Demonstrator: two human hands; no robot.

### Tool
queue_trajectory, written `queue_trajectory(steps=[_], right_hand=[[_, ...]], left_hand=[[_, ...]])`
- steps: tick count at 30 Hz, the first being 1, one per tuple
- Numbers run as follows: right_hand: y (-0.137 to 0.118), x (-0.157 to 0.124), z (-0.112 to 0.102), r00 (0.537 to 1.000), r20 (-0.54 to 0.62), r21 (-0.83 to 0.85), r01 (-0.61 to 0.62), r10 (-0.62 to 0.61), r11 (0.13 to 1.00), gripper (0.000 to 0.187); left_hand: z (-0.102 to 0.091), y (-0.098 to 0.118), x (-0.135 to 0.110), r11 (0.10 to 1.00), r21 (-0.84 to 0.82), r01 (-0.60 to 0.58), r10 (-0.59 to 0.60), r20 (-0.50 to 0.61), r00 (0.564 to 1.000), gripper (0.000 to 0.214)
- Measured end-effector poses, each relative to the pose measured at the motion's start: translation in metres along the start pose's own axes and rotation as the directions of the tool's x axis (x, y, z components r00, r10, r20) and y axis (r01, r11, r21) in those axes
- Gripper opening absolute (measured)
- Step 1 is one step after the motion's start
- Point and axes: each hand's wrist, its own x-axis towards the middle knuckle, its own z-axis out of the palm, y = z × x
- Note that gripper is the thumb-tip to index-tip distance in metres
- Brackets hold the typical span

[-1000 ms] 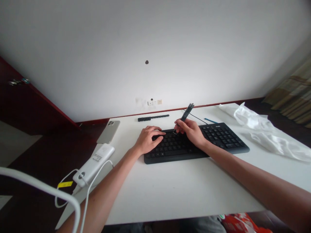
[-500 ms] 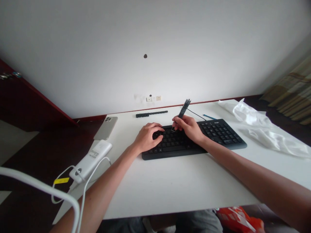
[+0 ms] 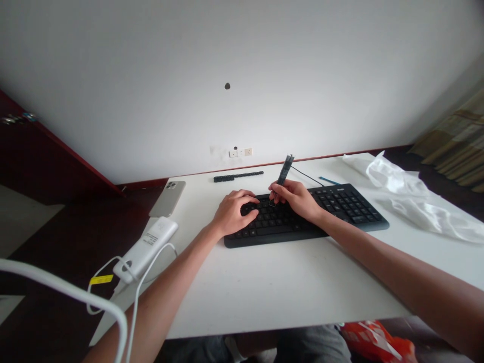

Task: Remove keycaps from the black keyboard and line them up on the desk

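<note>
A black keyboard [image 3: 355, 204] lies at a slight angle across the white table. My left hand [image 3: 235, 212] rests on its left end, thumb and fingers apart, holding nothing. In my right hand [image 3: 293, 197] is a dark keycap puller [image 3: 285, 170], pinched near its lower part and tilted up to the right. Its thin wire end touches or hovers just over the upper keys; I cannot tell which. My right wrist and fingers hide part of the middle of the keyboard. Behind it, a row of small black pieces, seemingly keycaps [image 3: 247, 175], is lined up.
On the left lie a phone [image 3: 167, 198] and a white power bank [image 3: 146, 248] with a white cable [image 3: 136, 302]. A thin blue stick [image 3: 329, 180] sits behind the keyboard. Crumpled white plastic wrapping [image 3: 393, 176] covers the right side. The wall [image 3: 189, 101] stands behind.
The whole view has shifted slightly, so everything sits a little further right. Both hands keep nearly the same place on the keyboard, and the puller stands at a similar tilt.
</note>
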Motion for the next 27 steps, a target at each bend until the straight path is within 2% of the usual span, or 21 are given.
queue_trajectory(steps=[27], right_hand=[[-0.0035,-0.0017,0.0006,1.000,0.002,-0.048,0.028,-0.028,0.998,0.045]], left_hand=[[-0.0014,0.0028,0.0002,1.000,0.007,-0.003,0.003,0.013,1.000,0.022]])
